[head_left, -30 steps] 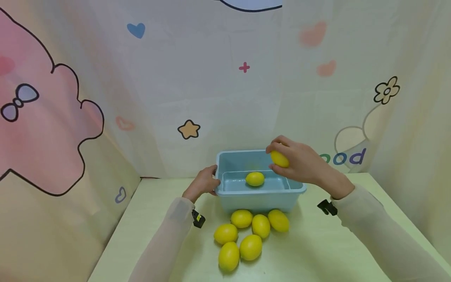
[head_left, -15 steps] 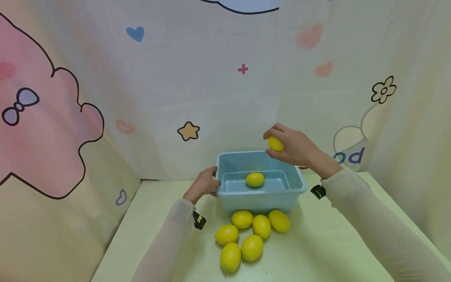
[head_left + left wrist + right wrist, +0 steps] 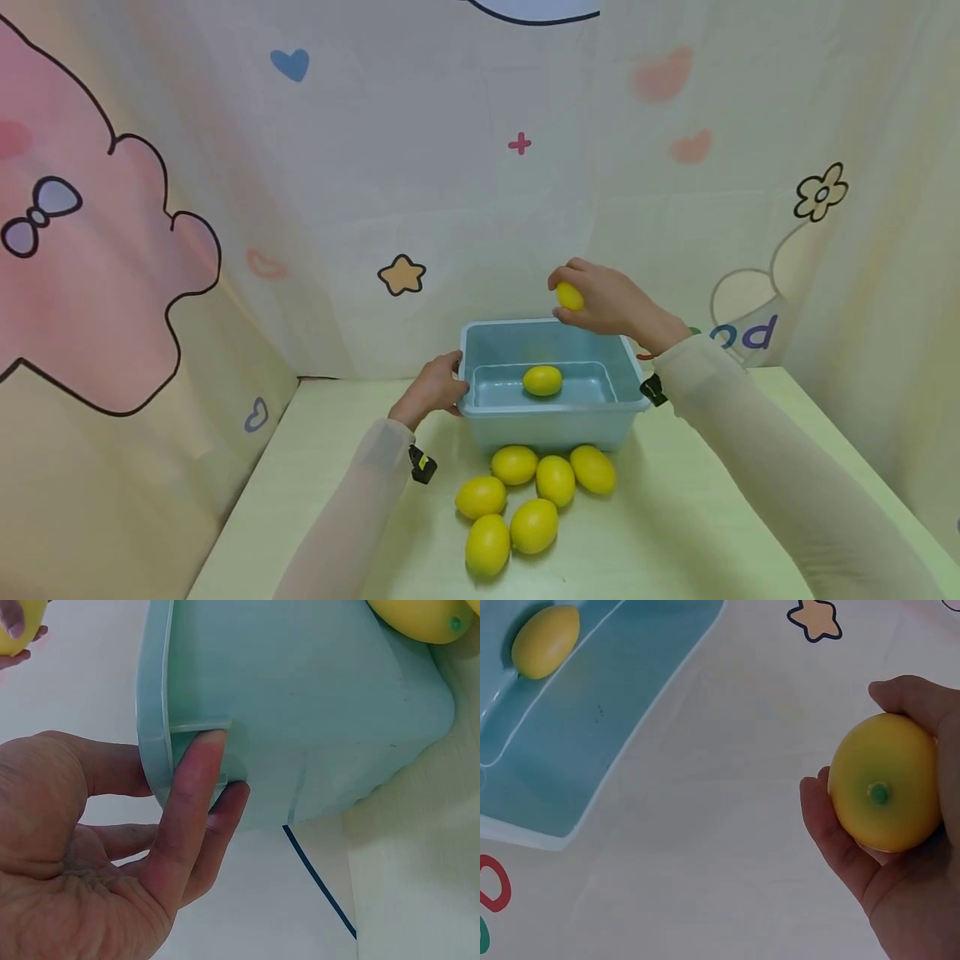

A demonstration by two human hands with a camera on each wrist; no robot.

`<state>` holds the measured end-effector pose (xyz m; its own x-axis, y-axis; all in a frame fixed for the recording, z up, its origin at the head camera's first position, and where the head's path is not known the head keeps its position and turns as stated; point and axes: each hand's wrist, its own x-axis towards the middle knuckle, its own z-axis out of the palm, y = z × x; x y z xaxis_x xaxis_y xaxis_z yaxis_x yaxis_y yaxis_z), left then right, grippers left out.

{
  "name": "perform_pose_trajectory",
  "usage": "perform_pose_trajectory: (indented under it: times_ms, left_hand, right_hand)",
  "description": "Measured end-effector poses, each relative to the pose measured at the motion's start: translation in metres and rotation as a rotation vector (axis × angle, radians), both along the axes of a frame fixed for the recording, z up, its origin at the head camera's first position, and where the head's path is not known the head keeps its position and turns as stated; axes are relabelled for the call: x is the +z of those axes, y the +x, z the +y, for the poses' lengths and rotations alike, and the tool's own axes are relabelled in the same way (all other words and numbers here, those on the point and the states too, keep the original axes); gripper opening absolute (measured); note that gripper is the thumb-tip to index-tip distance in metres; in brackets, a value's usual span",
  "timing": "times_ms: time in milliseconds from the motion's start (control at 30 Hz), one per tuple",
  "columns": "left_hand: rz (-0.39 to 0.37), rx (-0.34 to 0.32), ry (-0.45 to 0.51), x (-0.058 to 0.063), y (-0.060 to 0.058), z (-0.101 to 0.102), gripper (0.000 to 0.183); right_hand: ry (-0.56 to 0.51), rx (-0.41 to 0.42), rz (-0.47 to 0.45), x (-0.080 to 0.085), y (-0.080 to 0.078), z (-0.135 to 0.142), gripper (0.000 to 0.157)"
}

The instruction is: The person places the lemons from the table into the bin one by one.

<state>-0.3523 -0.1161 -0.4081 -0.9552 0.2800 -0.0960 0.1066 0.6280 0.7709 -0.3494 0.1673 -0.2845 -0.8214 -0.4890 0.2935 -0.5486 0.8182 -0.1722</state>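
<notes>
A light blue plastic bin (image 3: 555, 427) stands on the table, and one lemon (image 3: 542, 381) lies on its floor. My left hand (image 3: 431, 388) grips the bin's left rim; in the left wrist view the fingers (image 3: 191, 795) press the outer wall under the lip while the thumb reaches over it. Above the bin's back rim, my right hand (image 3: 611, 302) holds another lemon (image 3: 570, 297). The right wrist view shows this lemon (image 3: 885, 784) between thumb and fingers, its green stem tip facing the camera. Several lemons (image 3: 534, 526) lie on the table in front of the bin.
The pale green table (image 3: 675, 517) carries everything. Close behind the bin hangs a printed cloth backdrop (image 3: 465, 208), with side curtains left and right. The nearest loose lemon (image 3: 514, 465) lies right by the bin's front wall.
My right hand has risen and moved left with its lemon, from the bin's right side to above its back rim. My left hand keeps its grip on the bin.
</notes>
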Motion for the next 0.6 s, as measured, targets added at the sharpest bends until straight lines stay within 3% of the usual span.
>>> perform_pose_trajectory:
  times_ms: [333, 600]
  left_hand:
    - [0.000, 0.014, -0.001, 0.001, -0.001, 0.000, 0.056]
    - [0.008, 0.016, 0.006, 0.000, 0.000, 0.000, 0.057]
  right_hand:
    - [0.020, -0.042, -0.072, -0.002, -0.024, -0.005, 0.035]
    - [0.079, -0.065, -0.160, -0.011, -0.034, -0.005, 0.035]
